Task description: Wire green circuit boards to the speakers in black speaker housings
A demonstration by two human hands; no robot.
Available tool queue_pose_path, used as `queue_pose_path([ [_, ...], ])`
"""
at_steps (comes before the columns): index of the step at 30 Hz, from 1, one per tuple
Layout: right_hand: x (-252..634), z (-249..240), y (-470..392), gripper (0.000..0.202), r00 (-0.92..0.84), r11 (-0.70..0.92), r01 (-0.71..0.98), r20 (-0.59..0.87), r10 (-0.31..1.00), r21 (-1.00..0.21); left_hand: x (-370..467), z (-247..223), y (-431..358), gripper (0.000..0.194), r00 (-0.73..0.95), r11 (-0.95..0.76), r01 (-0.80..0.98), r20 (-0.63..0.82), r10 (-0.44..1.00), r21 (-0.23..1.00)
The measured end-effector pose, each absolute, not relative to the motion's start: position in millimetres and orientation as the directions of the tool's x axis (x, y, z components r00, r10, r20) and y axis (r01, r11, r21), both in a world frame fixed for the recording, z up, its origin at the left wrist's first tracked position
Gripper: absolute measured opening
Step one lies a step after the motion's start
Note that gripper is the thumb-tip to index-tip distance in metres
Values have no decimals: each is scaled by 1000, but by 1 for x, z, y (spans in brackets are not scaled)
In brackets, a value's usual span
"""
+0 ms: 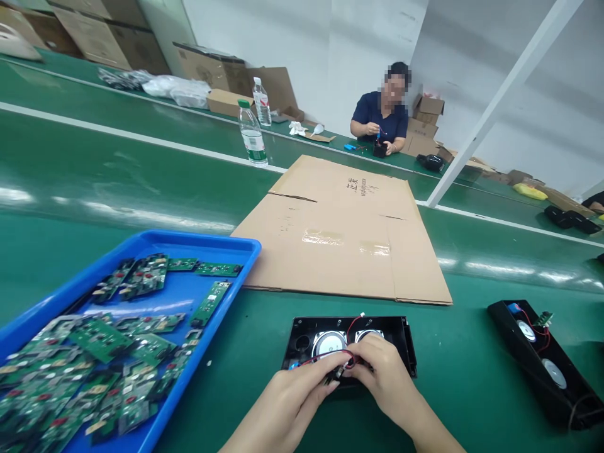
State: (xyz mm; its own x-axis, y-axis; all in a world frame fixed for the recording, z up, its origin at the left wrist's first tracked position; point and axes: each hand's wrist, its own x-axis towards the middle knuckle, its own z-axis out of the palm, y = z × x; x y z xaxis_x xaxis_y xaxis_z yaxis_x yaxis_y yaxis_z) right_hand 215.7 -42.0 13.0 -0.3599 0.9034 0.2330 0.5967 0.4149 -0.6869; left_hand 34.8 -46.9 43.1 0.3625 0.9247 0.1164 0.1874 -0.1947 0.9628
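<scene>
Our left hand (pixel 295 393) and right hand (pixel 384 371) pinch thin red and black wires (pixel 330 357) over the black plastic speaker housing (pixel 302 336). We judge the wires soft and fragile; better to hold near the connector.

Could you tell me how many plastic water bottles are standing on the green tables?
2. One water bottle with a green cap stands on the far edge of the near table; the other bottle stands behind it, by the cardboard boxes. More could be hidden.

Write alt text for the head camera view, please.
Both hands, left hand and right hand, pinch red and black wires over a black speaker housing on a green table; a blue tray of circuit boards lies left.
</scene>
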Motion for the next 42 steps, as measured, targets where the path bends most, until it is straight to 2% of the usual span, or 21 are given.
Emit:
queue_pose_path([
  [4,214,13,-41,33,-367,473,600,304,879,-645,34,46,-46,30,355,-110,122,60,933,986],
  [8,213,11,-41,32,-340,468,604,322,883,-645,31,49,-44,26,359,-62,184,-8,933,981],
  [12,216,3,-41,34,-174,319,653,274,946,-687,27,44,-45,26,294,96,146,-136,946,985],
  [15,216,-4,-41,39,-72,188,741,201,977,-645,25,38,-46,30,288,160,134,-193,938,978],
  [17,214,-6,-41,39,-71,178,756,191,979,-630,24,34,-47,30,291,177,161,-218,932,971],
  [20,213,-4,-39,36,-101,247,689,247,964,-681,23,31,-47,28,276,199,169,-240,931,965],
  [23,215,2,-39,27,-18,244,573,285,958,-782,24,31,-46,27,242,201,181,-242,940,963],
  [26,219,6,-38,14,78,116,405,160,984,-907,28,32,-44,25,212,187,179,-224,951,966],
  [29,221,9,-36,18,30,-33,232,-26,999,-972,32,34,-41,25,194,193,157,-222,955,969],
  [32,221,13,-36,10,-44,-41,239,-53,998,-970,36,37,-40,25,156,209,134,-229,961,969],
  [37,217,17,-39,15,-96,101,326,74,993,-940,46,42,-43,24,-9,204,108,-204,979,973],
  [42,217,14,-40,7,-31,-1,267,-10,999,-964,51,44,-44,25,-82,200,127,-190,978,972],
])
